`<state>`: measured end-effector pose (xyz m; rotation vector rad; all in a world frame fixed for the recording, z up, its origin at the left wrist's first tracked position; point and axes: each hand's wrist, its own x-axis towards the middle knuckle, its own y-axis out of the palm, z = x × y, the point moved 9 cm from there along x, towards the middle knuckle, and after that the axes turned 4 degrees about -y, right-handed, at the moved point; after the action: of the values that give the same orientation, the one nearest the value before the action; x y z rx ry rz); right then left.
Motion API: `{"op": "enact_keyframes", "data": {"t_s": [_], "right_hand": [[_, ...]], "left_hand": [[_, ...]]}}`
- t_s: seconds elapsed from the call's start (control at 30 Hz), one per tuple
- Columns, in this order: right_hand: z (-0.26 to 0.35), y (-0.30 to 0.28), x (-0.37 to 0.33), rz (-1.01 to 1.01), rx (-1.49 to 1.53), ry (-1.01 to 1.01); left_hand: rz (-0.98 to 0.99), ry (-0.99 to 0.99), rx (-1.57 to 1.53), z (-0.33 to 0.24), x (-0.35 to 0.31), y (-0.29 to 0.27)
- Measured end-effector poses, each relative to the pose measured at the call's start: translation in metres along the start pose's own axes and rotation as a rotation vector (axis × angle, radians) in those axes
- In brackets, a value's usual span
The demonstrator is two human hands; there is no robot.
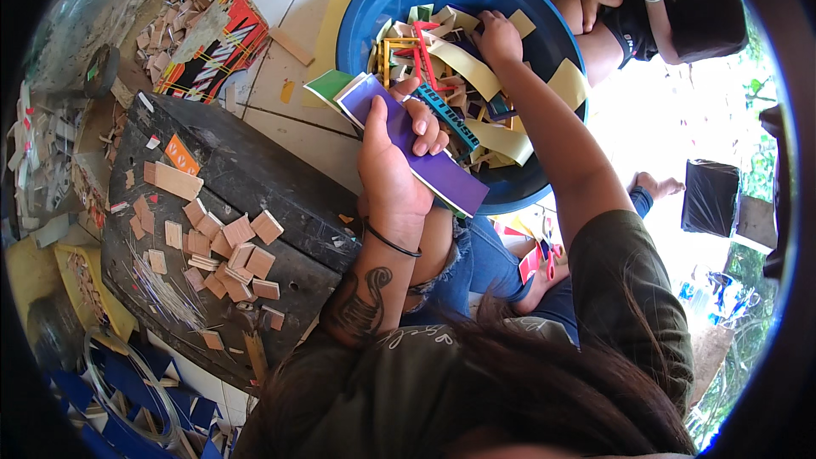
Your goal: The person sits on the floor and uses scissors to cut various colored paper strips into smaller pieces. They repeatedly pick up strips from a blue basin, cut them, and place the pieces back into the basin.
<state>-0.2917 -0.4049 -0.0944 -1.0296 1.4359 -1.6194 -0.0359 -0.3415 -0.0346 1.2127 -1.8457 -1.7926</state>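
Observation:
My left hand [393,149] is closed around a small stack of coloured strips. A long purple strip [450,178] with a pale edge lies on top, and the end of a green strip [327,85] sticks out beneath it. My right hand [500,41] reaches into a wide blue basin [361,13]. Its bent fingers are pressed together among the pieces at the basin's far side; what they hold, if anything, is hidden. Around it lie pale yellow strips [466,68], thin wood pieces, a red frame-like piece [422,55] and a teal printed strip [449,117].
To the left stands a dark bench [229,149] with scattered small wooden blocks [238,255] and thin sticks [166,289]. A box of wood pieces [174,30] is beyond it. Red-handled scissors [551,262] lie near a foot. Another person [671,0] sits at the far right.

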Motion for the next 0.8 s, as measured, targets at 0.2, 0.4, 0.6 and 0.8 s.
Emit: {"op": "enact_keyframes", "data": {"t_s": [0.2,0.4,0.6,0.8], "right_hand": [[0.018,-0.009,-0.004,-0.052,0.023,-0.187],[0.042,-0.009,-0.008,-0.146,0.003,-0.39],[0.033,-0.008,-0.001,-0.095,0.149,-0.332],[0.033,0.0,0.015,0.016,-0.053,-0.291]], "left_hand": [[-0.006,0.0,0.004,0.0,-0.001,0.0],[0.01,-0.004,-0.005,0.002,0.0,0.001],[0.016,-0.006,-0.008,0.001,0.0,0.001],[0.029,0.0,-0.035,-0.003,-0.003,0.004]]}}
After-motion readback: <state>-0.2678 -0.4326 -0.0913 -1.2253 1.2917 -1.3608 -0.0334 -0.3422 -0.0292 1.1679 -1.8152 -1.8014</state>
